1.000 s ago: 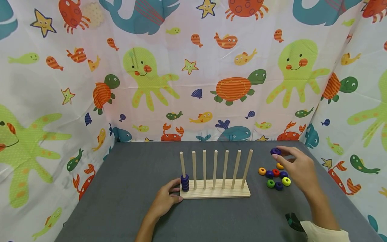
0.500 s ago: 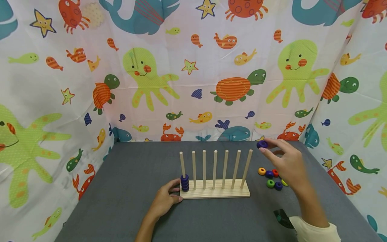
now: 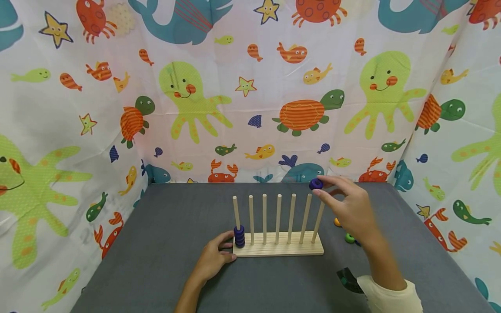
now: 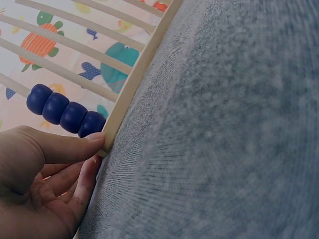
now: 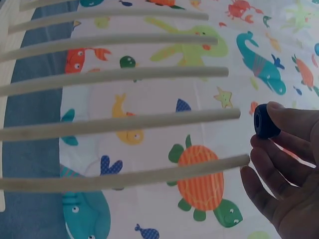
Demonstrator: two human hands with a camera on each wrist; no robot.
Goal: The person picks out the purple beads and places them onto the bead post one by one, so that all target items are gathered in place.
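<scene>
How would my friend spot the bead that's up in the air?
On the gray table stands a wooden rack with seven pegs. Near its right end, the right hand pinches a dark blue bead. Unlike the four stacked on the leftmost peg, it's held up.

I see white fabric (image 3: 254,98) printed with octopuses (image 3: 182,82), turtles (image 3: 301,114), whales (image 3: 188,24) and crabs (image 3: 222,178) hanging, lightly creased, behind and on both sides of the grey-covered bench (image 3: 176,217).

The left grip (image 3: 213,256) sat low, left of the frame's centre, pinching between thumb (image 4: 70,148) and fingers (image 4: 85,185); the right grip (image 3: 348,208), higher and right of centre, pinched too, its forearm (image 3: 384,260) slanting to lower right.
</scene>
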